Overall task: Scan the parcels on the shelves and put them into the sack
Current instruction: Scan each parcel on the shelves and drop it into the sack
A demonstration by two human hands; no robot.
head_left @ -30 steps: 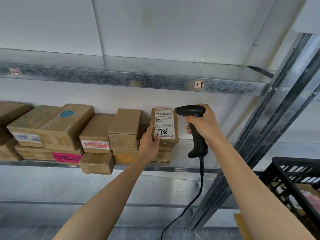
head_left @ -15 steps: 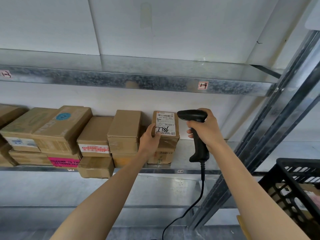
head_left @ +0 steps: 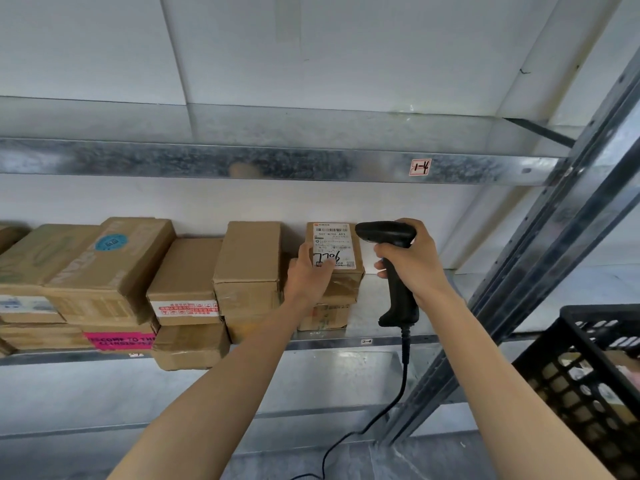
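A small brown parcel (head_left: 341, 251) with a white barcode label marked in black pen sits on top of another box at the right end of the row on the middle shelf (head_left: 381, 341). My left hand (head_left: 310, 275) grips its near left corner, thumb on the label. My right hand (head_left: 414, 258) holds a black corded barcode scanner (head_left: 391, 271) by the handle, its head just right of the label. No sack is in view.
Several more cardboard boxes (head_left: 187, 271) are stacked along the shelf to the left. An upper shelf beam (head_left: 277, 164) runs overhead. A steel upright (head_left: 540, 258) stands at the right, with a black plastic crate (head_left: 588, 375) below it.
The view has shifted slightly; both hands stay at the labelled parcel, and the scanner head remains beside the label. Left hand has slid a little along the parcel's corner.
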